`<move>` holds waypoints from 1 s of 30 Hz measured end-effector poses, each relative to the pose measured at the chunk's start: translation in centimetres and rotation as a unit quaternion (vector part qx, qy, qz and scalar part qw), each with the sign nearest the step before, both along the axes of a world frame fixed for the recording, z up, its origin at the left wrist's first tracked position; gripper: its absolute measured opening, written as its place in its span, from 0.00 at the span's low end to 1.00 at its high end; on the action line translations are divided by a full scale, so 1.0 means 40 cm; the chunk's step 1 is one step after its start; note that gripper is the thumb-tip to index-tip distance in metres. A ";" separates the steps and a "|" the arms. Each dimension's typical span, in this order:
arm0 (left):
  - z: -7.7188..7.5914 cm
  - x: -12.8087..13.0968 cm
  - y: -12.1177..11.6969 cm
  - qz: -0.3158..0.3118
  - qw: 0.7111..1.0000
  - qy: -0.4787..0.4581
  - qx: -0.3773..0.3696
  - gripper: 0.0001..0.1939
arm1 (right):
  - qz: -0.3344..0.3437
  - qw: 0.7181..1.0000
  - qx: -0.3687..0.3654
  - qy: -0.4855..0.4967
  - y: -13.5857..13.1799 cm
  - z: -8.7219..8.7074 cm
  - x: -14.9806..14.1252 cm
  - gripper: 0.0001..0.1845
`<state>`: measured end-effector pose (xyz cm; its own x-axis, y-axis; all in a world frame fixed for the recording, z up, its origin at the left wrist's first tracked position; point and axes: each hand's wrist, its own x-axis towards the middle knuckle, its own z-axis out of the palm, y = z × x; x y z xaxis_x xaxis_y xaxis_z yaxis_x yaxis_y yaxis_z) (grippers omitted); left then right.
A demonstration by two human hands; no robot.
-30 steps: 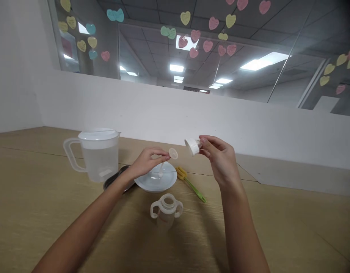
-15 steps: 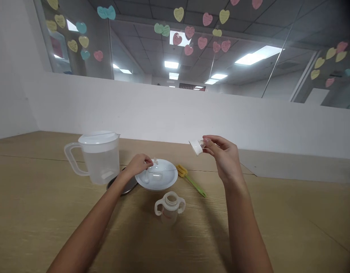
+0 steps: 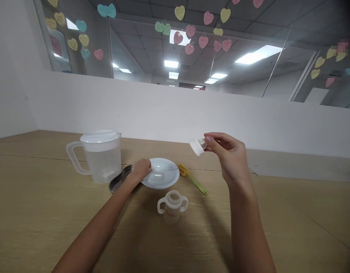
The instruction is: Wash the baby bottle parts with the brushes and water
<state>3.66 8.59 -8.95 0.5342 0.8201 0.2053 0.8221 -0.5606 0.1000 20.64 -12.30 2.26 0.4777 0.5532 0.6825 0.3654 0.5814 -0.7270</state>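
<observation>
My right hand (image 3: 233, 157) is raised above the table, its thumb and fingers pinching a clear bottle nipple set in a white collar ring (image 3: 196, 147), collar facing left. At the left rim of a white bowl (image 3: 160, 187), my left hand (image 3: 141, 169) is closed. Whatever its fingers hold, if anything, is hidden. A clear piece (image 3: 157, 174) lies inside the bowl. Directly in front stands a translucent baby bottle (image 3: 172, 213) with two side handles, upright and without a top.
A lidded clear plastic pitcher (image 3: 103, 159) stands at the left. Between it and the bowl is a dark metal tray (image 3: 115, 185), partly under my left forearm. Right of the bowl lies a brush (image 3: 196, 184) with a yellow head and green handle. A white wall (image 3: 152, 110) rises behind the table.
My left hand has shifted down and curled at the bowl's left rim; the small clear piece at its fingertips no longer shows. My right hand still holds the nipple and collar. The view shifted slightly.
</observation>
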 end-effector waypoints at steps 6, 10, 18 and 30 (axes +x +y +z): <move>-0.014 0.026 -0.020 -0.001 0.999 0.043 0.026 0.10 | 0.025 0.999 -0.038 0.015 0.051 -0.017 0.007 0.10; 0.069 0.008 -0.070 -0.006 0.998 0.035 0.052 0.16 | 0.042 0.996 -0.082 0.012 0.087 -0.034 0.009 0.12; 0.211 -0.019 -0.231 -0.238 0.930 -0.277 -0.041 0.36 | 0.085 0.987 -0.131 -0.027 0.130 -0.063 -0.025 0.13; 0.184 0.012 -0.248 -0.240 0.900 -0.339 0.132 0.18 | -0.056 0.969 -0.126 -0.204 0.162 -0.112 -0.091 0.23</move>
